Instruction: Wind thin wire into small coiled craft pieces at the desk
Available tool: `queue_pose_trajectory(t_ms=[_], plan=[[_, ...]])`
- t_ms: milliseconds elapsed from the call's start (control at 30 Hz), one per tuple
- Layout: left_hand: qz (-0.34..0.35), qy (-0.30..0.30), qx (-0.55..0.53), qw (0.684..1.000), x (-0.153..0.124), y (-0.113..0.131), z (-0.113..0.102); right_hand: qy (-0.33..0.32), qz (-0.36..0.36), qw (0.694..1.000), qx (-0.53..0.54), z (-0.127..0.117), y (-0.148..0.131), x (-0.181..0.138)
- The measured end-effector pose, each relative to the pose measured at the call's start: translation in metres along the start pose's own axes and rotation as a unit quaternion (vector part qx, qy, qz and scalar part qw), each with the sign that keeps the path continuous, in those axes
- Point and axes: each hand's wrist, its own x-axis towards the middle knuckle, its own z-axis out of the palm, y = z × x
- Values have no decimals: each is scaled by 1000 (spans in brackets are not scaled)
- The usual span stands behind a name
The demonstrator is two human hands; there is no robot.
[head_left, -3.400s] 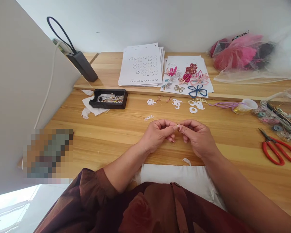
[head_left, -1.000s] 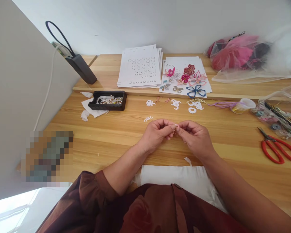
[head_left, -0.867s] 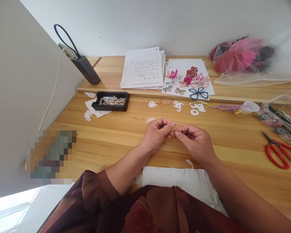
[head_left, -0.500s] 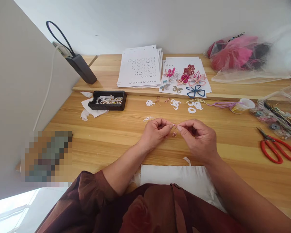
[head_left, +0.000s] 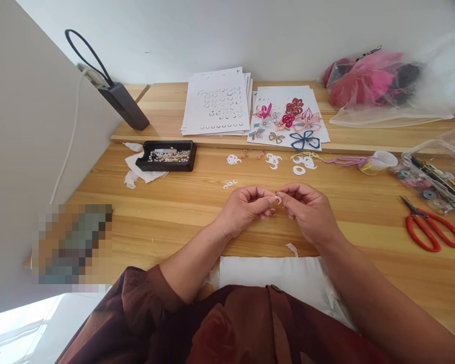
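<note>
Head view: a small gold-toned wire loop [head_left: 278, 200] sits between the fingertips, above the desk [head_left: 167, 217].
Left hand [head_left: 246, 207]: fingers narrow, pinching the loop.
Right hand [head_left: 307, 210]: fingers narrow, pinching its other side.
Just below the fingers: a tiny pink piece [head_left: 273, 212].

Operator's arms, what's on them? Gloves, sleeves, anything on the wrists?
The left hand and right hand are bare: no gloves, and no watch or bracelet shows. The left arm emerges from a gathered cuff on a sheeny maroon-brown sleeve.
</note>
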Motion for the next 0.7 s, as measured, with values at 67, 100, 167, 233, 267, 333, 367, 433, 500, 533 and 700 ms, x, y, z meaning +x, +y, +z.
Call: queue_pose_trajectory(t_ms=[67,100,167,233,267,333,367,433,500,533,700], plan=[[10,23,-17,1000,1,0,0,-28,12,1000,8,2,-1,-2],[16,39,-21,999,1,0,1,-41,12,999,1,3,-2,-4],[27,75,-22,997,2,1,2,-58,4,998,-24,5,-4,-8],[39,103,-14,994,3,2,3,-63,-4,997,-51,7,-5,-12],[45,113,-7,993,3,1,3,-63,-9,996,-65,8,-6,-14],[59,126,16,990,3,0,3,-57,-27,994,-94,9,-6,-19],[64,130,29,989,3,0,2,-49,-41,992,-112,9,-6,-20],[68,128,55,988,4,-1,2,-23,-79,985,-151,9,-7,-22],[63,115,78,988,3,-2,1,5,-117,976,-181,7,-7,-22],[60,106,90,989,3,-1,1,17,-132,973,-189,6,-7,-21],[29,40,121,991,0,4,2,56,-138,975,-164,0,-8,-13]])
